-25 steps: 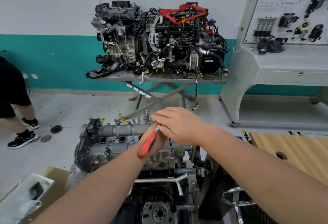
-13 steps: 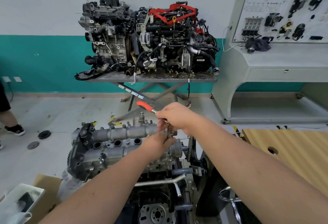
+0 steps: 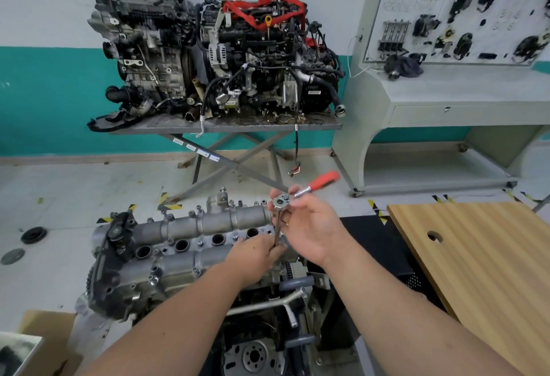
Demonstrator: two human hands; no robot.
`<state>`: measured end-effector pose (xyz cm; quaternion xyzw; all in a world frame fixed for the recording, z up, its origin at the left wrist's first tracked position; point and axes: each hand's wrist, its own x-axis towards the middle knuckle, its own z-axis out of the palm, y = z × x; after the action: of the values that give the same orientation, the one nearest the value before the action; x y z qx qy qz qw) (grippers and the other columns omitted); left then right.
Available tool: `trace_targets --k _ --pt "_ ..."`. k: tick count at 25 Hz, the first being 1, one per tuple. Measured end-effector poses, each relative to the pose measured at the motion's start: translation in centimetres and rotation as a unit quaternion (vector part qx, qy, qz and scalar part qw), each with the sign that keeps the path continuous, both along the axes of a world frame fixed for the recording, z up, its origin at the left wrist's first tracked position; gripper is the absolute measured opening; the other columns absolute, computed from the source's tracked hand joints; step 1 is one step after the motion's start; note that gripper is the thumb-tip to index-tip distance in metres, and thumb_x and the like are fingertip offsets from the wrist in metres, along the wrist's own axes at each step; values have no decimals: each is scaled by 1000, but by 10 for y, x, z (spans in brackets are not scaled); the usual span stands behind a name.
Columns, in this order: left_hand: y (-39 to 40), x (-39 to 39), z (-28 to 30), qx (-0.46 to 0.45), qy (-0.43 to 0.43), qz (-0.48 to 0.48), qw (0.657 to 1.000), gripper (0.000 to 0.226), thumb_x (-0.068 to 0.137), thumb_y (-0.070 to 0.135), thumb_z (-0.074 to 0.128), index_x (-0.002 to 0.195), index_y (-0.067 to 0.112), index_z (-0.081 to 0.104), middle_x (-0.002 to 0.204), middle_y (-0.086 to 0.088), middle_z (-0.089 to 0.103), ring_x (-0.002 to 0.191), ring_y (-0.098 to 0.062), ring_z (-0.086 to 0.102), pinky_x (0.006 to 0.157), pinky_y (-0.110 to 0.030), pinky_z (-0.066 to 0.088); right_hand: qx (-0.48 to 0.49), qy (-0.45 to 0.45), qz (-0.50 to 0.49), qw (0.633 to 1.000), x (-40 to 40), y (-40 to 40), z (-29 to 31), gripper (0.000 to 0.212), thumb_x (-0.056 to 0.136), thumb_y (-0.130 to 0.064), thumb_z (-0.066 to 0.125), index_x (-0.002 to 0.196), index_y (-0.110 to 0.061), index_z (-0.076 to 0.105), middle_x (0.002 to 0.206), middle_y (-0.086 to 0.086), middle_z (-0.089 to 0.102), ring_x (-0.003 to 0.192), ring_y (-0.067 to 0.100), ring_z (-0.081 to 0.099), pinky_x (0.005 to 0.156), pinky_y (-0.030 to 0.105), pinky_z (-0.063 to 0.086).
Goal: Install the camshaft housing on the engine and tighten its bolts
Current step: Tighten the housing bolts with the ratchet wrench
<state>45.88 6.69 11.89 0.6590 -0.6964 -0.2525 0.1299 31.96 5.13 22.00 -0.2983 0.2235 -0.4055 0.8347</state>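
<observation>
At the centre of the frame we held a ratchet wrench (image 3: pixel 309 189) over the right end of the camshaft housing (image 3: pixel 190 244). Our right hand (image 3: pixel 312 227) was curled around the wrench's round silver head, fingers wrapped at its upper part, while the red handle angled away toward the upper right and looked blurred. A thin metal extension bar (image 3: pixel 277 228) ran straight down from the wrench head, and our left hand (image 3: pixel 256 252) pinched its lower end between fingertips, just above the housing's top face; we could not tell whether the bar's tip sat on a bolt, since the fingers hid it. The housing lay in the lower left and centre of the frame, a grey cast piece sitting on top of the engine (image 3: pixel 259 343), with four dark round holes in a row along its middle and small bolts (image 3: pixel 153 279) standing along its edges. Both our forearms reached up from the bottom edge toward it. To the right, near our right arm, lay a wooden board (image 3: pixel 482 271) with a round hole in it. In the upper centre, a metal table (image 3: pixel 226 127) with crossed legs carried two larger assembled engines (image 3: pixel 214 48), one with red parts on top. In the upper right stood a grey display stand (image 3: pixel 446 84) with parts mounted on its panel. A cardboard box (image 3: pixel 47 343) showed at the lower left corner.
</observation>
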Motion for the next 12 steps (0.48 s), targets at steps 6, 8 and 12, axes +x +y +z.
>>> trace_targets --k 6,8,12 --pt "-1 1 -4 10 -25 28 999 36 104 50 33 93 25 57 89 7 57 86 -15 50 101 -47 37 -233 215 -15 948 -7 -1 -16 39 97 -3 58 103 -37 76 111 -4 74 108 14 67 100 44 52" --pt "-1 -2 -3 8 -25 34 999 36 104 48 34 80 30 52 80 10 53 76 -10 49 97 -46 38 -387 299 -50 871 -14 -7 -17 45 97 -8 59 113 -49 71 128 -16 66 124 3 57 110 33 45" --pt "-2 -2 -4 36 -43 62 997 28 104 35 38 89 23 58 93 1 60 95 -22 59 95 -42 39 -701 394 -8 595 -21 -23 -12 42 98 -12 59 140 -18 56 155 0 40 141 18 41 115 36 37"
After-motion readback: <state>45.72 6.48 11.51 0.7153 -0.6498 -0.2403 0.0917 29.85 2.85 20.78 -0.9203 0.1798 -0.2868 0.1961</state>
